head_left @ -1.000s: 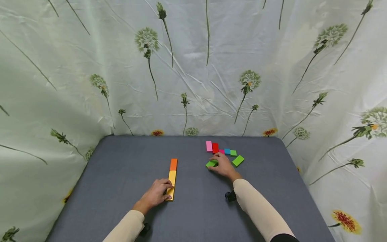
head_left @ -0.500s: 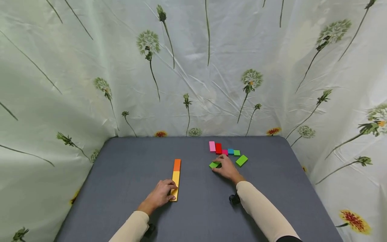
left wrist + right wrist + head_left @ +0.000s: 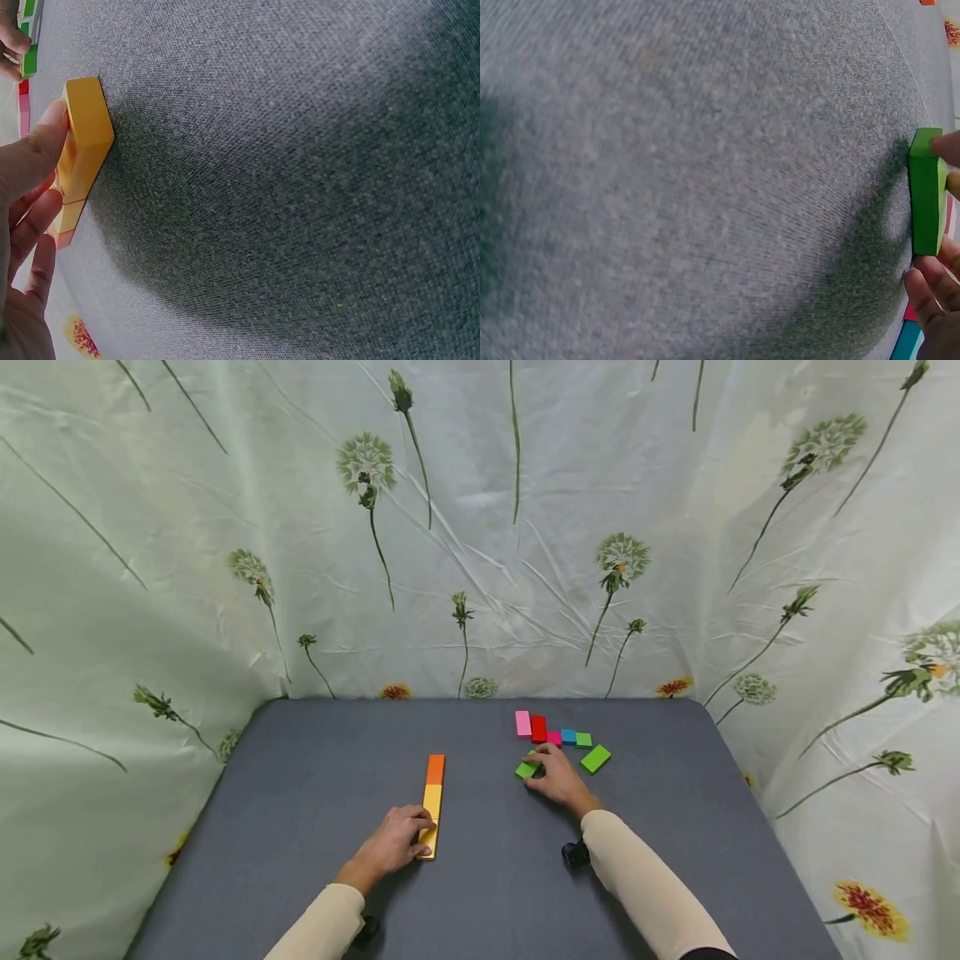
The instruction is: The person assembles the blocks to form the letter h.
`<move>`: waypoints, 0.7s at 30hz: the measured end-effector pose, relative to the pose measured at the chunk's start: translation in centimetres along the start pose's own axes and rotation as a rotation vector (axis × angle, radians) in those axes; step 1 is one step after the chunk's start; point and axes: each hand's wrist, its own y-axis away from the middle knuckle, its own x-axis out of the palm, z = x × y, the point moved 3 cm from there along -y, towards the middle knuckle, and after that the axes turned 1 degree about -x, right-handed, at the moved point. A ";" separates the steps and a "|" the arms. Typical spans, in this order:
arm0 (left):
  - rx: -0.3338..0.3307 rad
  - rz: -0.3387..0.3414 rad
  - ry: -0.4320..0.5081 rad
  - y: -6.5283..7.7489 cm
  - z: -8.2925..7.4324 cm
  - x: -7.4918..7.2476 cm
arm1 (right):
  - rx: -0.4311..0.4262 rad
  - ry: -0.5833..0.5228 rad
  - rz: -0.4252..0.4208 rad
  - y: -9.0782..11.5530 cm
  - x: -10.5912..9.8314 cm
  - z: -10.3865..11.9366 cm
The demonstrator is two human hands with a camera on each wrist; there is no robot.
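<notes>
An orange block and two yellow blocks lie end to end in a straight column on the grey table. My left hand holds the nearer yellow block, thumb at its near end and fingertips along its top and side. The farther yellow block sits between it and the orange one. To the right, my right hand grips a green block by its opposite ends, thumb at one and fingers at the other. That block lies low on the cloth, its right part hidden by the hand in the head view.
Behind the right hand lie a pink block, a red block, a magenta block, a blue block and a small green block. Another green block lies slanted beside it. A flowered curtain borders the grey table.
The head view shifts slightly sideways. Both hands stay on the same blocks, with hardly any movement over the table.
</notes>
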 end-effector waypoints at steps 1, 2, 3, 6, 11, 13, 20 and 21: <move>0.003 -0.003 0.002 0.0 0.0 0.0 | -0.004 -0.001 -0.006 0.0 0.0 0.0; 0.006 -0.007 0.003 0.0 0.0 0.0 | -0.010 0.005 -0.014 0.1 0.0 -0.1; 0.010 -0.012 0.002 0.0 0.0 0.0 | -0.005 0.003 -0.018 0.1 0.0 0.0; 0.015 -0.017 0.000 0.0 0.0 0.0 | 0.029 -0.018 -0.010 0.0 0.2 -0.1; -0.004 0.008 0.003 0.1 0.1 -0.1 | 0.071 0.015 0.005 -0.4 0.4 0.0; -0.017 0.023 0.007 0.1 0.1 0.0 | 0.073 0.029 0.008 -0.5 0.4 0.0; -0.035 0.038 0.006 0.1 0.0 -0.1 | 0.000 0.014 0.009 -1.4 0.4 0.5; -0.032 0.034 0.005 0.1 -0.1 -0.1 | -0.009 0.013 0.015 -1.7 0.4 0.6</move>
